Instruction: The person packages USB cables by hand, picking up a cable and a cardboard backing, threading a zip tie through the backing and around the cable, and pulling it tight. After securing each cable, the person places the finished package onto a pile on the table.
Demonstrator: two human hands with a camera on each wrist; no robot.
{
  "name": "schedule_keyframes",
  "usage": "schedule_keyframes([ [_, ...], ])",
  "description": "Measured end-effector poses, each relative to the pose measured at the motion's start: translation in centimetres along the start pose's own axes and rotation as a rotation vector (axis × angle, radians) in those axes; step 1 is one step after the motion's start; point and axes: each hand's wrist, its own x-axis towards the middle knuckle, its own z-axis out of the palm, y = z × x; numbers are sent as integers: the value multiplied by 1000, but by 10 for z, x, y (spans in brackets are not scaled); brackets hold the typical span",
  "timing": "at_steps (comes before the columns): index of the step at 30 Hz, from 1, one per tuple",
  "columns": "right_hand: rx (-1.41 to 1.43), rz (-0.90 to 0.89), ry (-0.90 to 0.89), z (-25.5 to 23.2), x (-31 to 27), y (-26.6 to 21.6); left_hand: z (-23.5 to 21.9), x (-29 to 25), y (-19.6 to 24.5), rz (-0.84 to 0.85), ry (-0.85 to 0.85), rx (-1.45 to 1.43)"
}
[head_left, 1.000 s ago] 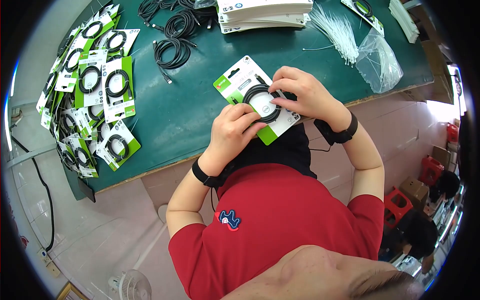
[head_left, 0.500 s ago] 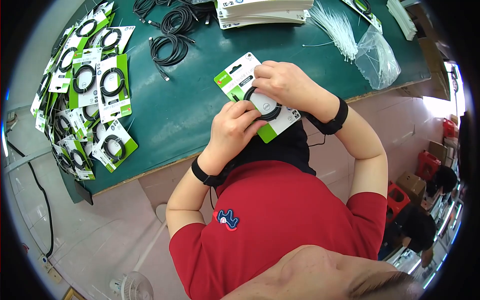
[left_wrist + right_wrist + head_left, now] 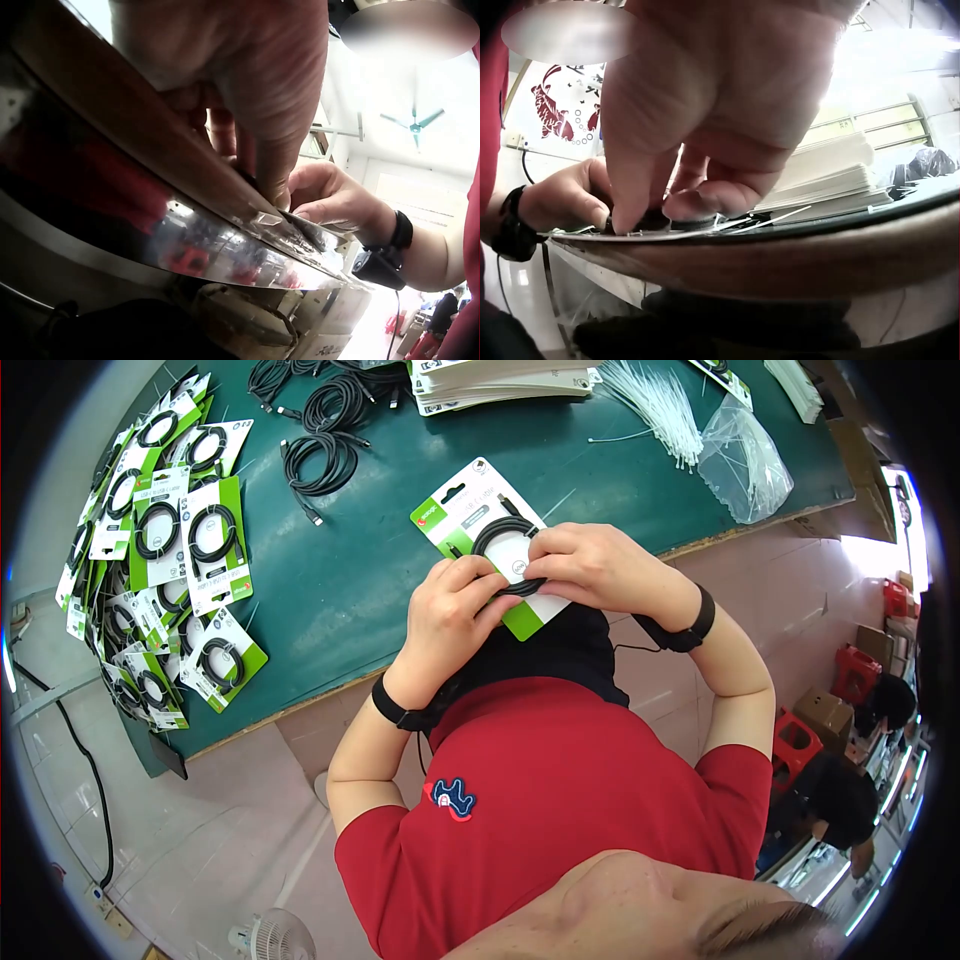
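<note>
location: we find the white-and-green rectangular card [image 3: 508, 550], bearing the black coiled cable [image 3: 500, 525], at the near edge of the green table [image 3: 340, 595] | axis: far-left to near-right | left hand [image 3: 448, 607]: curled, pinching card and coil | right hand [image 3: 600, 568]: bent, gripping the coil's right side; nearer, we judge, to the thin white plastic tie tail [image 3: 560, 503]

Pale floor [image 3: 250, 810], red stools [image 3: 796, 738]
</note>
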Motion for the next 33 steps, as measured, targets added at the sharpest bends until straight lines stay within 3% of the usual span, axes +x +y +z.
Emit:
schedule_keyframes([
  [11, 110, -32, 94, 8, -5, 7, -6, -3, 3, -29, -8, -47],
  [14, 127, -39, 135, 7, -4, 6, -7, -16, 16, -465, 266, -447],
  [15, 128, -43, 162, 7, -5, 4, -8, -21, 17, -462, 267, -442],
  [18, 124, -63, 219, 5, -2, -4, -14, -26, 21, -727, 307, -826],
  [19, 120, -73, 244, 3, 0, -8, -16, -24, 23, -724, 310, -820],
  [22, 107, -96, 274, 1, 4, -22, -17, -13, 32, -864, 140, -1092],
  [26, 70, -111, 293, -8, 10, -33, -23, -7, 24, -909, 25, -1271],
  [33, 5, -179, 306, -13, 8, -32, -34, 3, 23, -930, -55, -1345],
])
